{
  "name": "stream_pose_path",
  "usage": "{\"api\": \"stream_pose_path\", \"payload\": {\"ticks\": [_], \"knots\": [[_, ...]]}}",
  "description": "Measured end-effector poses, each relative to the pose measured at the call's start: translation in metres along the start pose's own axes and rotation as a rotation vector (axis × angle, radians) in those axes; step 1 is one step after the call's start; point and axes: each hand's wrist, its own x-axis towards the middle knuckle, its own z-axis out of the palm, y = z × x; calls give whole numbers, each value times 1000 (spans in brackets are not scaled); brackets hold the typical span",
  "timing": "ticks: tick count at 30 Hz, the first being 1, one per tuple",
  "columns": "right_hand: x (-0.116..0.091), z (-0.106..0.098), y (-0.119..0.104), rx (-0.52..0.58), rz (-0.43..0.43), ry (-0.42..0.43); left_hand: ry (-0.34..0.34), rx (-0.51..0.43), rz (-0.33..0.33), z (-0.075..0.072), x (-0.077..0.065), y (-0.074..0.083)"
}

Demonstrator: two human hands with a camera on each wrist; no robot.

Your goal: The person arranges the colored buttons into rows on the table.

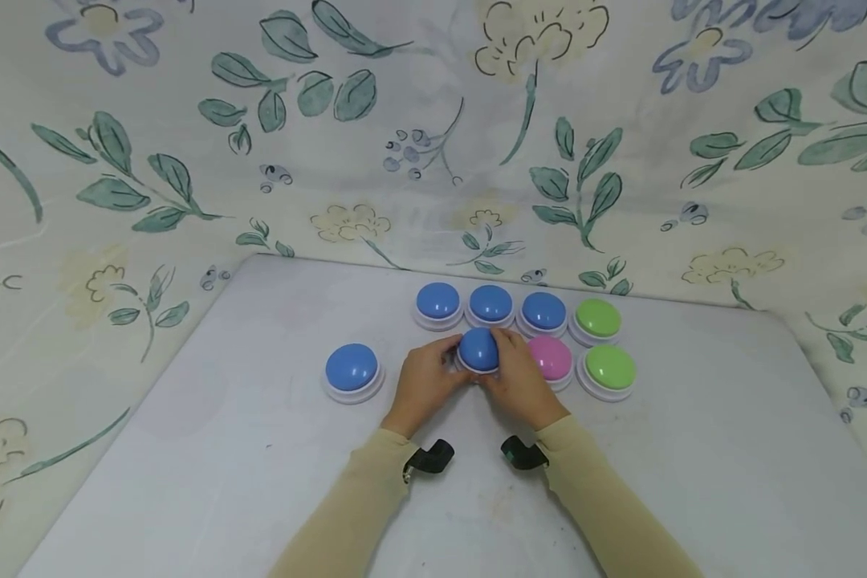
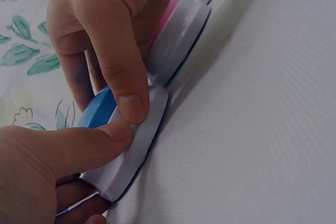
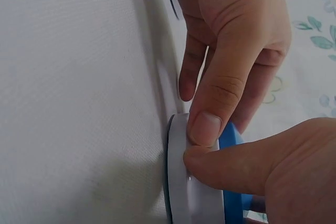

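Both hands hold one push button with a blue dome (image 1: pixel 478 350) and a white round base (image 2: pixel 137 145). My left hand (image 1: pixel 425 381) grips its left side, and my right hand (image 1: pixel 518 381) grips the right. In the left wrist view, both thumbs press the near side of the white base, their tips almost meeting. Whether the base touches the table or hovers just above it, I cannot tell. Right beside the right hand sits a pink button (image 1: pixel 551 358), partly hidden by that hand. Farther left, a separate blue button (image 1: pixel 351 368) stands on the table.
Behind the hands runs a row of three blue buttons (image 1: pixel 490 303) ending in a green button (image 1: pixel 598 319). Another green button (image 1: pixel 611 368) stands right of the pink one. The white table (image 1: pixel 209 449) meets a floral cloth (image 1: pixel 419 201) at its back and sides.
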Motion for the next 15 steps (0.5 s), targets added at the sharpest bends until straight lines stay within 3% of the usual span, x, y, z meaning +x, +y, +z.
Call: {"api": "stream_pose_path", "payload": {"ticks": [15], "knots": [[0,1,1,25,-32,11,-36,2,-6,-2,2,-1]]}}
